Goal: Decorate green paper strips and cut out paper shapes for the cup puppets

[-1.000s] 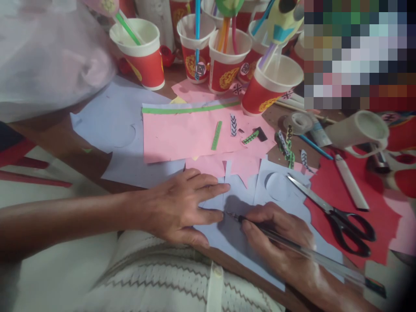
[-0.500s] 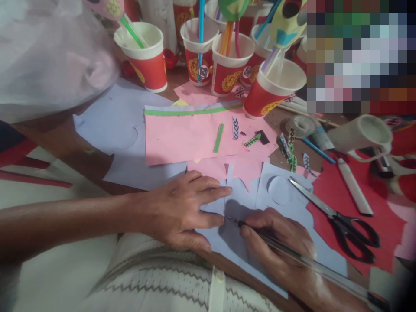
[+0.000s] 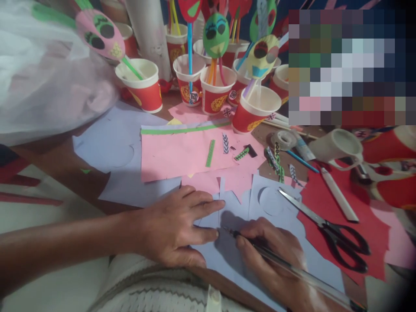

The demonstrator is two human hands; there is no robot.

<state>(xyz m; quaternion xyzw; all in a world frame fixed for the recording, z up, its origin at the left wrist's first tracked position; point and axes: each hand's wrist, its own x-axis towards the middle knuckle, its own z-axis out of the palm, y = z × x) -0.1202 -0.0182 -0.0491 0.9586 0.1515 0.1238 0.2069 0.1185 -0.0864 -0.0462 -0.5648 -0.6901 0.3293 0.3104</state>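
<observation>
My left hand (image 3: 182, 227) lies flat with fingers spread on the blue-grey paper (image 3: 227, 255) near the table's front edge. To its right, my right hand (image 3: 273, 251) is closed around a clear pen (image 3: 292, 268), whose tip is just above or on the paper, close to my left index finger. Behind my hands lies a pink sheet (image 3: 175, 156) with a green strip along its top and small patterned pieces on it. Black-handled scissors (image 3: 328, 227) rest half open to the right, across blue-grey and red paper (image 3: 373, 238).
Red-and-white paper cups (image 3: 144, 93) with decorated spoon figures (image 3: 216, 37) stand at the back. A plastic bag (image 3: 58, 86) fills the back left. On the right are a white mug (image 3: 338, 147), a tape roll (image 3: 286, 141) and a white cutter (image 3: 339, 195).
The camera view has tilted upward, so the table things appear lower and more of the spoon figures shows. Both hands keep nearly the same place on the paper.
</observation>
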